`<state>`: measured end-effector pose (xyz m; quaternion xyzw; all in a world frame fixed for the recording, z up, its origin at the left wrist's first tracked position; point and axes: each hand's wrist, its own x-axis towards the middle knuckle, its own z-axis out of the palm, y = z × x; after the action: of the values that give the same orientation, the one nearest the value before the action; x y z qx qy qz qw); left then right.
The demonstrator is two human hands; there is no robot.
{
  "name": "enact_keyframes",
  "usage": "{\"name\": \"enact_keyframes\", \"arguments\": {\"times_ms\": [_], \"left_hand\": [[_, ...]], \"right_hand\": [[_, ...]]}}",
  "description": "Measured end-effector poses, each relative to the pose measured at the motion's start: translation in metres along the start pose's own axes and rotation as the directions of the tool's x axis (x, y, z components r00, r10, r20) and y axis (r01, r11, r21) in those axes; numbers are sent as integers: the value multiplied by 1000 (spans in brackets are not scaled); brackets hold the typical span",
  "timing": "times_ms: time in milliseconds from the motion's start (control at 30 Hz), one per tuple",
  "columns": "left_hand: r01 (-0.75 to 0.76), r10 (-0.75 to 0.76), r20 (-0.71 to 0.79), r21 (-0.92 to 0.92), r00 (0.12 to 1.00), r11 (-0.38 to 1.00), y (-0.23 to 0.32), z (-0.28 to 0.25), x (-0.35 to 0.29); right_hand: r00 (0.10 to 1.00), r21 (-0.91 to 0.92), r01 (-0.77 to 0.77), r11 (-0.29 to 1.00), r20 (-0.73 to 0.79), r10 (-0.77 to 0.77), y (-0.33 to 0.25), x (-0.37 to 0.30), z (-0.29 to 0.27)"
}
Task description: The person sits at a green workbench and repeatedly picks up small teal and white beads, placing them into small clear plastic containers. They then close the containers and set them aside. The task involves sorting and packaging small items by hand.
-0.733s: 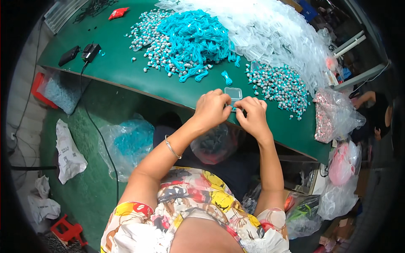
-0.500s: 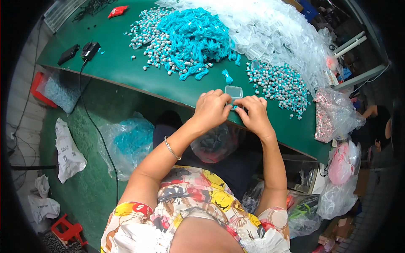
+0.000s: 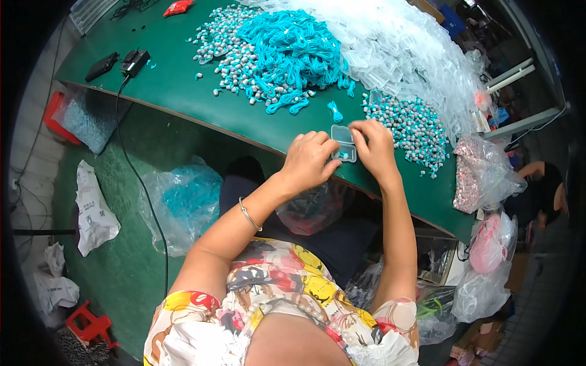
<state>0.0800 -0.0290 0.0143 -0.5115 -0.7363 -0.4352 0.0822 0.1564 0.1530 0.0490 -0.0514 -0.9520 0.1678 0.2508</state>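
Observation:
A small clear plastic box (image 3: 348, 157) lies at the table's near edge with its lid (image 3: 341, 133) flipped back. A few teal bits rest inside it. My left hand (image 3: 309, 158) has thumb and fingers closed on the box's left side. At the right edge of the lid, my right hand (image 3: 376, 149) has its thumb and forefinger bent around the rim; the exact contact is partly hidden. Just beyond the lid lies one tied bundle of teal cord (image 3: 334, 111). Close to my right hand spreads a pile of small grey-and-teal plugs (image 3: 412, 131).
Farther back sit a heap of teal cord bundles (image 3: 296, 52), more plugs (image 3: 220, 36) and a large mound of clear boxes (image 3: 397, 49). A black adapter (image 3: 134, 62) trails a cable over the left edge. A bag of pink-and-grey pieces (image 3: 470, 174) stands at right.
My right hand has moved from the front of the box up to the lid's right side, uncovering the bits inside. My left hand stays at the box's left side.

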Motion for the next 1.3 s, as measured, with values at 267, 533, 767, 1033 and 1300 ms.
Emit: {"name": "enact_keyframes", "arguments": {"times_ms": [267, 533, 767, 1033, 1300], "left_hand": [[-5, 6, 50, -25, 999, 1000, -1, 0, 3], [8, -7, 12, -76, 1000, 997, -5, -1, -1], [54, -51, 39, -81, 998, 995, 1, -3, 3], [19, -17, 50, -34, 999, 999, -4, -1, 3], [22, -20, 38, -54, 999, 998, -2, -1, 3]], "right_hand": [[967, -76, -242, 967, 59, 247, 21, 41, 41], [1000, 303, -17, 953, 20, 12, -2, -3, -16], [995, 50, 97, 994, 33, -99, -8, -24, -11], [999, 69, 38, 997, 5, -39, 1, -21, -8], [995, 51, -59, 997, 82, 55, 12, -14, -7]]}}
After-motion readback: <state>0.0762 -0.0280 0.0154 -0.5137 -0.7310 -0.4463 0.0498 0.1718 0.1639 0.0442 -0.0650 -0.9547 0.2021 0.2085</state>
